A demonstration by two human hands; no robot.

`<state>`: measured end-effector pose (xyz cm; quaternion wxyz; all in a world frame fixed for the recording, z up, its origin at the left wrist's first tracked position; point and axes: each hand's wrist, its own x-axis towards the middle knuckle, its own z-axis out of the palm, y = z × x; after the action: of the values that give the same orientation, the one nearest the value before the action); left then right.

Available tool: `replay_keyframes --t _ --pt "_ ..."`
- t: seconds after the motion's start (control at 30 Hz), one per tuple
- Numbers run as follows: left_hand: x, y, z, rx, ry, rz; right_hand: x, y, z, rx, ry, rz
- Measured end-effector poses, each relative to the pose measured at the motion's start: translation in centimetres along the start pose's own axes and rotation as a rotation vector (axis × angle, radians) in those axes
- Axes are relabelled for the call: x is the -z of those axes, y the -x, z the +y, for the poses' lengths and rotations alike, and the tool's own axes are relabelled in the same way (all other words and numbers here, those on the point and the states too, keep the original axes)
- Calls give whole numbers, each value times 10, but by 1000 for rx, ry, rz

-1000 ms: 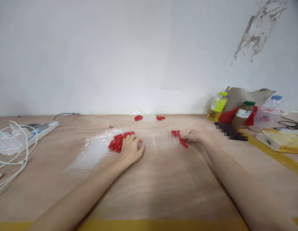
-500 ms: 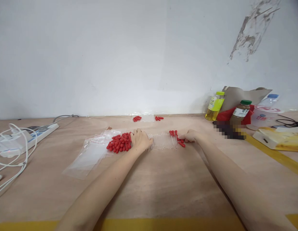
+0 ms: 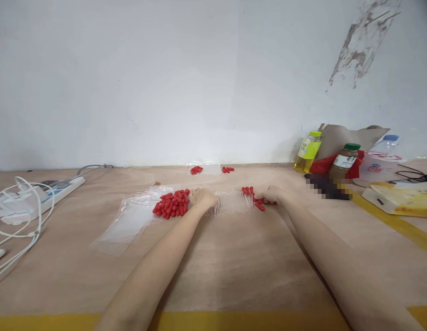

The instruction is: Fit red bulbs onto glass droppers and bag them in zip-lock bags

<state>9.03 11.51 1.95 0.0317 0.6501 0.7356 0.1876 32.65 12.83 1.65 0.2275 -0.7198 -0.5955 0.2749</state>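
White wall [image 3: 158, 82] fills the upper half, its paint peeled at the upper right. Below it spreads a pale brown wooden tabletop [image 3: 234, 257], with yellow bands along its near edge and at the right. Flat, clear plastic bags [image 3: 118, 227] with thin red lines lie left of centre, overlapping and see-through.

To their right, mid-tabletop, runs a row of slender tubes [image 3: 236, 202], colourless and transparent, laid side by side and pointing toward the wall, with fine whitish glints. Against the bags sits a heap of red bulbs [image 3: 171, 204], matte and bright, each rounded at one end and narrowing toward the other.

The left hand [image 3: 203, 198] lies over the row's left end, just beside the heap, fingers curled; whether it has hold of any tube cannot be told. The right hand [image 3: 275, 194] is half closed beyond the row's right end, fingertips at a few loose red bulbs [image 3: 259, 207]; its grip is too hidden to judge. Smaller still, three red bulbs [image 3: 247, 190] line up at the row's far right corner.
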Motion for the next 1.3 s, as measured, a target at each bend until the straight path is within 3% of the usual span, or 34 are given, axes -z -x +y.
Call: replay_keyframes --t 0.1,0.3,0.43,0.5,0.7,0.9,1.03,1.2,1.3 --pt "3 3 -3 -63 68 32 2 -1 0 -84 8 -78" --pt "25 29 -22 -252 220 199 2 2 -3 -124 4 -85" --pt "33 48 -51 -534 446 235 -1 0 -1 -136 -20 -82" --pt "31 53 -65 -610 505 221 0 -2 1 -133 -36 -74" --pt "16 56 -82 -662 362 166 8 2 0 -57 -90 19" --pt "2 58 -85 -801 329 198 6 20 -27 173 -224 84" --pt "2 58 -85 -809 314 236 -20 31 -39 494 -349 230" --pt "3 58 -84 -836 283 248 -62 60 -38 949 -113 258" --pt "2 58 -84 -883 295 247 -80 76 -36 1037 -40 269"
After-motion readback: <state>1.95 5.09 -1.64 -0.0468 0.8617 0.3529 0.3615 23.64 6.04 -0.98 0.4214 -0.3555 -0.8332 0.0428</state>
